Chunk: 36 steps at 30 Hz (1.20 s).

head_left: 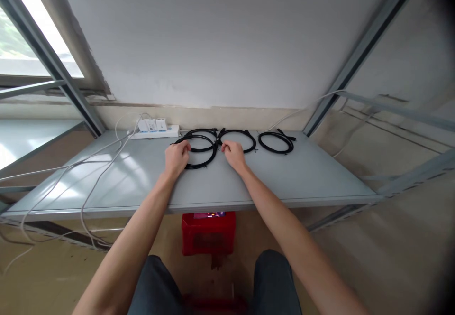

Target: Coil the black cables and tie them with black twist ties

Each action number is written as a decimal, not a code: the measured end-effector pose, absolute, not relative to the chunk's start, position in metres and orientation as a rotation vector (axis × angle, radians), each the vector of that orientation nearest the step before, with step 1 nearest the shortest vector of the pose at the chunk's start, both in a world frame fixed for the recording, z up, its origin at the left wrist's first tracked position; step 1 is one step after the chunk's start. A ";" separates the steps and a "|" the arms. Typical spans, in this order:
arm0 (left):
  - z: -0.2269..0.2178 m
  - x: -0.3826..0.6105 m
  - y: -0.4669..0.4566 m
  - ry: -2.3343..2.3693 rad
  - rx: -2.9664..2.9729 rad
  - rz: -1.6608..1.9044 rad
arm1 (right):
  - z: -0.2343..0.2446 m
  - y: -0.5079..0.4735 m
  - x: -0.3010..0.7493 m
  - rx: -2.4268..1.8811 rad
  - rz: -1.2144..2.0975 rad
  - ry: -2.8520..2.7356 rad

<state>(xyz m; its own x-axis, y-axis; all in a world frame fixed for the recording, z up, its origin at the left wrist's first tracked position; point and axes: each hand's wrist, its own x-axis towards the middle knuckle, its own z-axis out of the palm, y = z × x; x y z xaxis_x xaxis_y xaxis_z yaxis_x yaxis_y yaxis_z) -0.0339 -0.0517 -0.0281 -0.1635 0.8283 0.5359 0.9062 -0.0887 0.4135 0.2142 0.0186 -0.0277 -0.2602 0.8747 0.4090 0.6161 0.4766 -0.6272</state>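
Note:
Coiled black cables lie on a grey metal shelf [213,182]. My left hand [177,157] is closed at the left side of the front coiled cable [201,165], its fingers curled over the loop. Behind that one, another coiled cable [199,130] partly overlaps it. My right hand [233,153] is closed too, fingertips pinched beside the cable ends between the coils. It covers the lower left part of the middle coiled cable [254,139]; what its fingers hold, if anything, is hidden. Farther right, a separate coiled cable [276,151] lies apart from both hands.
A white power strip [172,131] with white adapters [152,124] stands against the wall at the back left. Pale cords [101,172] run from it over the shelf's front edge. Metal posts [359,59] frame the sides. A red stool [208,239] is under the shelf.

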 end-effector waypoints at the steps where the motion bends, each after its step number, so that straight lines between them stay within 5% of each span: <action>1: -0.029 -0.035 -0.051 -2.033 -1.981 -1.058 | -0.028 0.019 0.214 -1.230 0.450 -1.983; 36: -0.031 -0.034 -0.039 -2.021 -2.094 -0.899 | -0.031 0.029 0.216 -1.198 0.471 -1.974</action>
<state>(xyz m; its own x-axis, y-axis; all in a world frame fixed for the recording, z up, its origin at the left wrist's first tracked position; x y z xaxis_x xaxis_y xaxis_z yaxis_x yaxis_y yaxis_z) -0.0340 -0.0393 -0.0312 -0.0522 0.8820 0.4684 0.9385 -0.1170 0.3248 0.2165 0.0289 -0.0310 -0.2660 0.8685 0.4183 0.5860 0.4903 -0.6452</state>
